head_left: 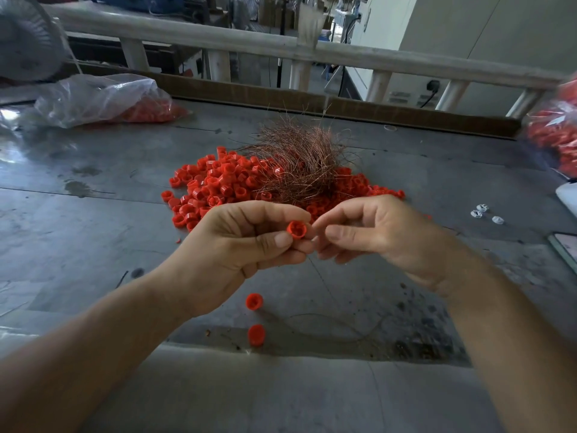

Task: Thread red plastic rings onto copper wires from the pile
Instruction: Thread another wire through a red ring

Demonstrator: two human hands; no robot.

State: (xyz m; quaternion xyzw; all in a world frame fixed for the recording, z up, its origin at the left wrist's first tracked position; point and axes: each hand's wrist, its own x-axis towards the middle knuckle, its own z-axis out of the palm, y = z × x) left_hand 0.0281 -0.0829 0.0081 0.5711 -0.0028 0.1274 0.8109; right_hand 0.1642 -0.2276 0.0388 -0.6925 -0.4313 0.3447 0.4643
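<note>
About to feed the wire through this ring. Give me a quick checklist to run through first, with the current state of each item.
1. Red ring held firmly: ok, the left hand pinches it in a thumb-and-finger grip.
2. Ring's opening uncovered: ok, the open end shows, facing the camera.
3. Wire in the right hand: cannot tell; its fingertips meet beside the ring, but no strand shows there.
4. Supply on the table: ok, the pile of rings lies there with the copper wire bundle on top.
5. Two lower rings already threaded: cannot tell.
</note>
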